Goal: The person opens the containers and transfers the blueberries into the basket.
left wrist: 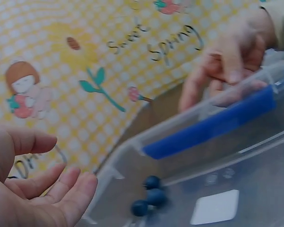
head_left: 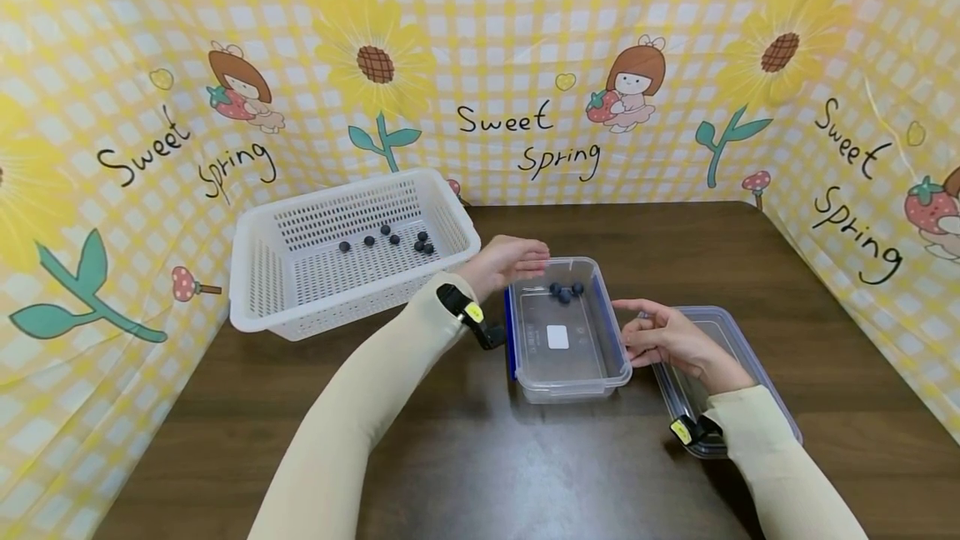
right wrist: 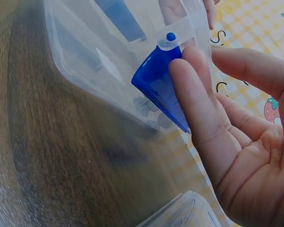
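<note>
A clear plastic food box (head_left: 536, 373) with blue side latches stands on the table, lidless. A small cluster of blueberries (head_left: 565, 296) lies near its far end, and a white label (left wrist: 215, 208) shows at its bottom. My left hand (head_left: 506, 263) hovers at the box's far left corner, its fingers loosely bent with nothing between them. On the other side, my right hand (head_left: 667, 340) has its fingers extended along the right wall. In the right wrist view its fingertips are right at a hanging blue latch (right wrist: 154, 78).
Left of the box is a white perforated basket (head_left: 255, 273) with several blueberries (head_left: 394, 239) scattered inside. A clear lid (head_left: 738, 357) lies partly under the right hand and forearm. Yellow checked cloth (head_left: 480, 65) rises behind and beside the dark wooden table (head_left: 450, 473).
</note>
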{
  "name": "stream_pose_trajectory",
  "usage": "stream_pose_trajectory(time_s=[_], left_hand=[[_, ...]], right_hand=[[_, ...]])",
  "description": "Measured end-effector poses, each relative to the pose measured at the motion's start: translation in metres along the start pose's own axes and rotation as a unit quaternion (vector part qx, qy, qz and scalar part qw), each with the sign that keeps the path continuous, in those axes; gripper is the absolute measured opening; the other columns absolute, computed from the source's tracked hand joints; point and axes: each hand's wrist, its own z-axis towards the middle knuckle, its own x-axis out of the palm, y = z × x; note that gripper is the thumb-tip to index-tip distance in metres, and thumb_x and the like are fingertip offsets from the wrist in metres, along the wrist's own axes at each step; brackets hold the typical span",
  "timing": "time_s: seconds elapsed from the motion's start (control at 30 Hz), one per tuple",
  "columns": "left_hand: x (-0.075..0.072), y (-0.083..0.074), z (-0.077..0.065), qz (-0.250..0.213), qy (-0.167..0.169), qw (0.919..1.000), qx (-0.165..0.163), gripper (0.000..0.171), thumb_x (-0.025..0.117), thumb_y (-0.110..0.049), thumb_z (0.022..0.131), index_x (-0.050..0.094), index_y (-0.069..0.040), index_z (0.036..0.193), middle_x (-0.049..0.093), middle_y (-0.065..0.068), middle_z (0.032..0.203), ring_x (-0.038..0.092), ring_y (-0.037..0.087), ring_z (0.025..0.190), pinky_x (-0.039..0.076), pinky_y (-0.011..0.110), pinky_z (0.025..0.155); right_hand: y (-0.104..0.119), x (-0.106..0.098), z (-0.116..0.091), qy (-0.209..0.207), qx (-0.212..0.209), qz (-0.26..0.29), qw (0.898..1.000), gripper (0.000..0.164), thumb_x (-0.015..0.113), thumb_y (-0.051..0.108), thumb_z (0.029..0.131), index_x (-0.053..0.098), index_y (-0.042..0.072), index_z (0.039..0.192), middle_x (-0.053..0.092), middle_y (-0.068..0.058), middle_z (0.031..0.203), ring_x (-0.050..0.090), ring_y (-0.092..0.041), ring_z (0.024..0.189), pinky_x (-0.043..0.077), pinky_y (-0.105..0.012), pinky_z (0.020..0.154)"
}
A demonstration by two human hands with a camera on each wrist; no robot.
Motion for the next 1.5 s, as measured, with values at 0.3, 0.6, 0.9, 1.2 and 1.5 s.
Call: stream_pose_trajectory(time_s=[0.3, 0.6, 0.9, 1.2, 1.5], left_hand=[[0.019, 0.024, 0.005, 0.062, 0.036, 0.9964, -0.045, 0.037, 0.058, -0.001, 0.099, 0.054, 0.01, 0.133, 0.053, 0.027, 0.138, 0.051, 0.037, 0.129, 0.047, 0.039, 0.106], [0.02, 0.053, 0.038, 0.043, 0.012, 0.9958, -0.08, 0.041, 0.053, 0.004, 0.093, 0.046, 0.014, 0.133, 0.044, 0.031, 0.139, 0.048, 0.042, 0.129, 0.045, 0.044, 0.108], [0.034, 0.052, 0.021, 0.086, 0.039, 0.991, -0.094, 0.043, 0.05, 0.0, 0.096, 0.043, 0.012, 0.137, 0.04, 0.033, 0.143, 0.047, 0.039, 0.132, 0.044, 0.045, 0.109], [0.043, 0.057, 0.023, 0.107, 0.07, 0.9856, -0.111, 0.009, 0.05, -0.001, 0.098, 0.055, 0.006, 0.099, 0.06, 0.021, 0.105, 0.056, 0.036, 0.123, 0.048, 0.046, 0.104], [0.045, 0.063, 0.03, 0.148, 0.142, 0.9705, -0.127, 0.013, 0.052, -0.001, 0.102, 0.062, 0.007, 0.099, 0.066, 0.015, 0.09, 0.058, 0.036, 0.122, 0.052, 0.039, 0.1]], right_hand=[[0.0, -0.001, 0.001, -0.008, 0.005, -0.003, 1.0, 0.051, 0.058, -0.01, 0.094, 0.045, 0.006, 0.141, 0.069, -0.007, 0.09, 0.07, -0.018, 0.073, 0.062, -0.034, 0.068], [0.0, 0.0, 0.001, -0.005, 0.007, 0.002, 1.0, 0.049, 0.058, -0.01, 0.094, 0.048, 0.009, 0.139, 0.069, -0.007, 0.09, 0.07, -0.018, 0.073, 0.062, -0.034, 0.069], [0.0, 0.001, 0.001, 0.0, 0.0, 0.005, 1.0, 0.047, 0.056, -0.011, 0.094, 0.051, 0.013, 0.135, 0.069, -0.007, 0.09, 0.07, -0.018, 0.074, 0.062, -0.034, 0.069], [-0.001, 0.002, 0.0, 0.006, -0.003, 0.01, 1.0, 0.047, 0.055, -0.011, 0.094, 0.053, 0.016, 0.132, 0.068, -0.006, 0.09, 0.07, -0.018, 0.074, 0.062, -0.034, 0.069], [0.0, 0.001, -0.001, 0.002, -0.003, 0.008, 1.0, 0.046, 0.055, -0.011, 0.094, 0.053, 0.015, 0.132, 0.069, -0.007, 0.091, 0.07, -0.019, 0.075, 0.062, -0.035, 0.07]])
